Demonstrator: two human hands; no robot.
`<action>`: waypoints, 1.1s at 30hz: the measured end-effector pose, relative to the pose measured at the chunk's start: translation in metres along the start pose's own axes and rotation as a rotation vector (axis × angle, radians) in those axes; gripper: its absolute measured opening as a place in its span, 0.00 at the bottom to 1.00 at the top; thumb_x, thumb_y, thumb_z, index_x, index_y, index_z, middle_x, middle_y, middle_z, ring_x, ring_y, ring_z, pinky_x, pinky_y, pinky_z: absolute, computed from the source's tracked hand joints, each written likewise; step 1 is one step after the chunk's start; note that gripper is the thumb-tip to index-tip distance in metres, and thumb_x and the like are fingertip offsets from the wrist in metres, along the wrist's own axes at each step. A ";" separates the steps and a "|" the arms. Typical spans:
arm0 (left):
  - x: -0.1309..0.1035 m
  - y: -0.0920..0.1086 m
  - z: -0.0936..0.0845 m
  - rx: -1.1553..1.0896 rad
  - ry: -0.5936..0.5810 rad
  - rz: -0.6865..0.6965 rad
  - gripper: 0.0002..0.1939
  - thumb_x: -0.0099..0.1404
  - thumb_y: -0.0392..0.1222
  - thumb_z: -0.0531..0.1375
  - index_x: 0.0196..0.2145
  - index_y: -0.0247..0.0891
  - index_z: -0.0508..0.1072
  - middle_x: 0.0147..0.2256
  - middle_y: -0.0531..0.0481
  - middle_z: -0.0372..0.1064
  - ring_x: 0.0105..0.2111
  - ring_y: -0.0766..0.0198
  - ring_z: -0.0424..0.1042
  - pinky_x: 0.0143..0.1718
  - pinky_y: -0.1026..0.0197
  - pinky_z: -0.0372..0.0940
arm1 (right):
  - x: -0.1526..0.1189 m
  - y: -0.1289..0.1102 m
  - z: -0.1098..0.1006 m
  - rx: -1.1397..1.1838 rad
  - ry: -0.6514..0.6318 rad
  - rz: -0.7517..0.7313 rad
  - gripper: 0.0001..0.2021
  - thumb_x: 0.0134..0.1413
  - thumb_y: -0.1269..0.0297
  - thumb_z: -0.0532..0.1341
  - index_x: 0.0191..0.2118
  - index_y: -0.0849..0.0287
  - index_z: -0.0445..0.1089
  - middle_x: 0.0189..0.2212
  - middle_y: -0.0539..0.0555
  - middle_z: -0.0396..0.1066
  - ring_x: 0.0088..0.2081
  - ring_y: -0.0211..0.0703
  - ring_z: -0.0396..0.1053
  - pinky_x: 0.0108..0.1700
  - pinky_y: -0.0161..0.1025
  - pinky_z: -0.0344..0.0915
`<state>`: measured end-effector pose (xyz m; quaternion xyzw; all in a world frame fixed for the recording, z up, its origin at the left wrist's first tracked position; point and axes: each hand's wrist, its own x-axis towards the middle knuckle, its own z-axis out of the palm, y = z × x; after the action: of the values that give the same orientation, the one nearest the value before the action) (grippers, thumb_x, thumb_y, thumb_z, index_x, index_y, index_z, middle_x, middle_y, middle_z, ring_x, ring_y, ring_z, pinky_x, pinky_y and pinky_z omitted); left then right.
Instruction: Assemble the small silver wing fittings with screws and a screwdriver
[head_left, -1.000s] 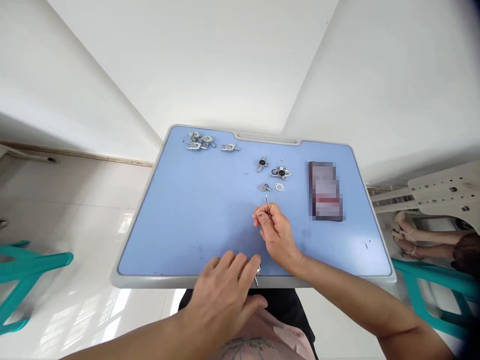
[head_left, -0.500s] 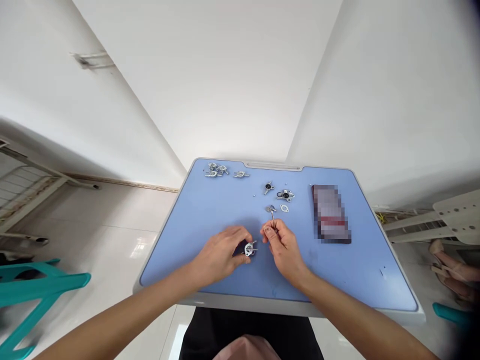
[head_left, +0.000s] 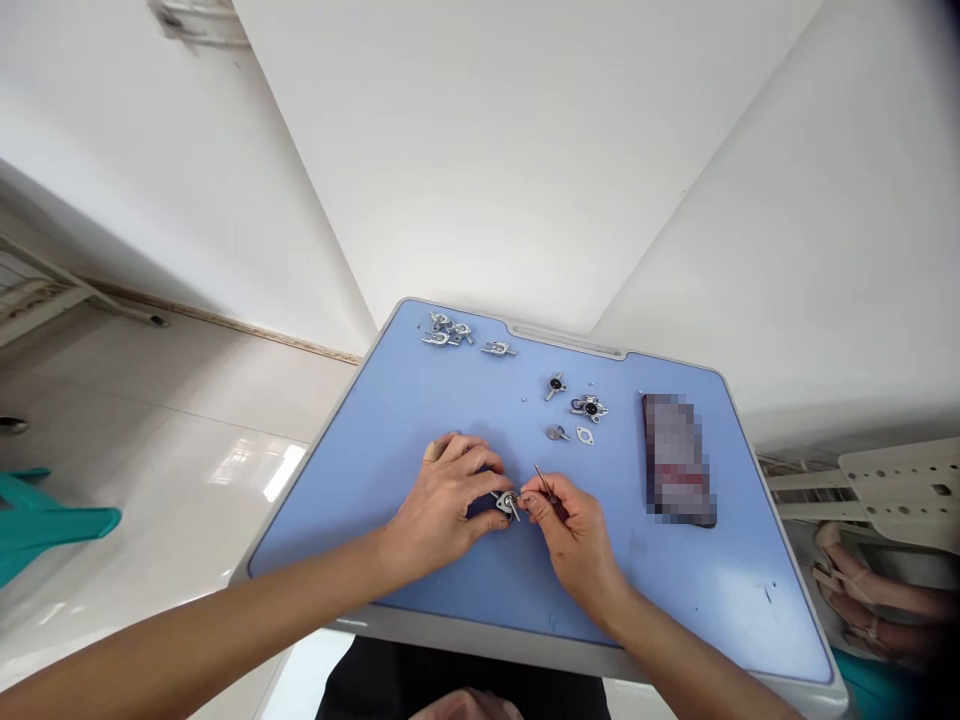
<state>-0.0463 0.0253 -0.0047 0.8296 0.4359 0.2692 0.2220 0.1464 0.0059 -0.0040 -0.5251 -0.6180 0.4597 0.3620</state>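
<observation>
My left hand is closed around the side of a small silver metal valve with thin pipe stubs, holding it low over the table between thumb and fingers. My right hand grips a small screwdriver, its thin shaft pointing up and away from the valve. The right thumb and fingertip are at the valve's right side; whether they pinch a tiny part there I cannot make out. Beyond the right hand lie a lever piece and a flat oval plate.
Two valves with black centres, one single and one among other parts, lie farther back. Several silver valves are grouped at the far left, with another valve beside them. A blurred-out phone-like slab lies right on the blue table.
My right hand has come in to the valve, and the screwdriver tip has moved away from the lever piece. The left hand still holds the valve. The head view has shifted and tilted.
</observation>
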 end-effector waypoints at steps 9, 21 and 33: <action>0.000 -0.003 0.004 -0.088 0.048 -0.030 0.03 0.63 0.40 0.66 0.34 0.47 0.80 0.41 0.51 0.74 0.50 0.55 0.63 0.52 0.48 0.55 | -0.002 0.001 0.004 -0.131 -0.016 -0.025 0.10 0.65 0.61 0.53 0.32 0.56 0.65 0.23 0.46 0.65 0.24 0.35 0.59 0.27 0.33 0.57; 0.000 -0.004 0.007 -0.061 0.045 -0.049 0.01 0.63 0.42 0.65 0.33 0.45 0.79 0.40 0.51 0.74 0.50 0.56 0.64 0.51 0.49 0.55 | 0.003 0.001 0.000 -0.066 -0.043 -0.138 0.08 0.62 0.68 0.57 0.32 0.55 0.71 0.28 0.48 0.66 0.30 0.36 0.64 0.32 0.34 0.61; -0.001 -0.006 0.006 -0.086 0.101 -0.008 0.01 0.62 0.37 0.66 0.33 0.40 0.77 0.37 0.51 0.73 0.45 0.58 0.66 0.51 0.50 0.57 | 0.011 -0.027 -0.011 -0.641 -0.113 -0.447 0.08 0.63 0.64 0.60 0.35 0.54 0.76 0.31 0.53 0.69 0.34 0.41 0.63 0.34 0.39 0.62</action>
<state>-0.0464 0.0267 -0.0132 0.8029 0.4378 0.3285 0.2361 0.1460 0.0183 0.0245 -0.4379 -0.8482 0.1813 0.2364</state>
